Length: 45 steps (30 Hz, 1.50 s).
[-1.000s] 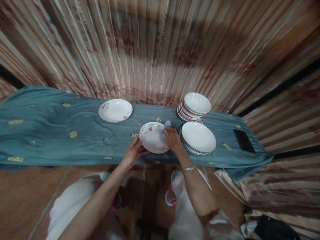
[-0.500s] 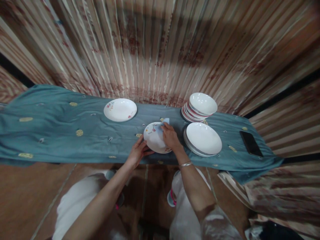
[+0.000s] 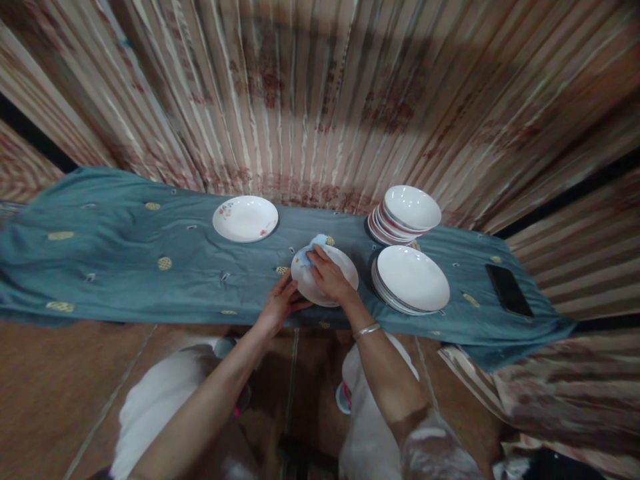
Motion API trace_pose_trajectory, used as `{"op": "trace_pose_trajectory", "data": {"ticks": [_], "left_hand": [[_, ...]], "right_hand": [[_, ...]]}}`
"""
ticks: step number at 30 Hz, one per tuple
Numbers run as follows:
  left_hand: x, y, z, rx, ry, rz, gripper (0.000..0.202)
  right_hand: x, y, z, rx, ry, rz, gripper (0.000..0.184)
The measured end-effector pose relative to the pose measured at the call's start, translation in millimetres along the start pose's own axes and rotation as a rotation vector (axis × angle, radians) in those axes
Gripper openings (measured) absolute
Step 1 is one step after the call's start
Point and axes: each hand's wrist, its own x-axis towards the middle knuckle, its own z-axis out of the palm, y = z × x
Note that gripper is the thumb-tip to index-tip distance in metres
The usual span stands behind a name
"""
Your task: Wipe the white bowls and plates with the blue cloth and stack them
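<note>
A white plate with a floral print (image 3: 345, 270) is at the front middle of the cloth-covered table. My left hand (image 3: 280, 303) grips its left rim, thumb on the edge and fingers reaching underneath. Pressed on the plate's upper face is a light blue cloth (image 3: 306, 255), held under the fingers of my right hand (image 3: 327, 275). The cloth covers part of the print, and its top end sticks out past the far rim. A silver bangle circles my right wrist.
Another floral plate (image 3: 245, 219) lies at the back left. To the right stand a stack of bowls (image 3: 413, 208) and a stack of white plates (image 3: 413, 279). A black phone (image 3: 509, 290) rests at the right end of the teal tablecloth (image 3: 120, 267). A pleated curtain (image 3: 300, 100) hangs behind.
My right hand has slid the cloth left across the plate, from its upper right towards its upper left. My left hand keeps its hold on the rim. The whole view has shifted slightly.
</note>
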Motion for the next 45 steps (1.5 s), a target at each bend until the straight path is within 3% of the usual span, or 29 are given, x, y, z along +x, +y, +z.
{"op": "trace_pose_trajectory", "data": {"ticks": [10,21,27,36,45], "left_hand": [[2,-3,-5.2,-0.019,-0.032,0.011,0.065],[3,-2,-5.4,-0.020,-0.045,0.008,0.072],[1,0,-3.1,0.004,-0.031,0.003,0.076],[3,-2,-6.1,0.042,-0.037,0.022,0.073],[0,1,-0.7,0.056,-0.024,0.020,0.070]], "right_hand": [[-1,-10,-3,0.137,-0.082,-0.152,0.040],[-26,-21,-35,0.237,-0.243,-0.181,0.022],[-41,-13,-41,0.233,-0.252,-0.198,0.021],[-55,2,-43,-0.003,-0.186,-0.074,0.020],[-53,14,-45,-0.284,-0.057,0.121,0.015]]}}
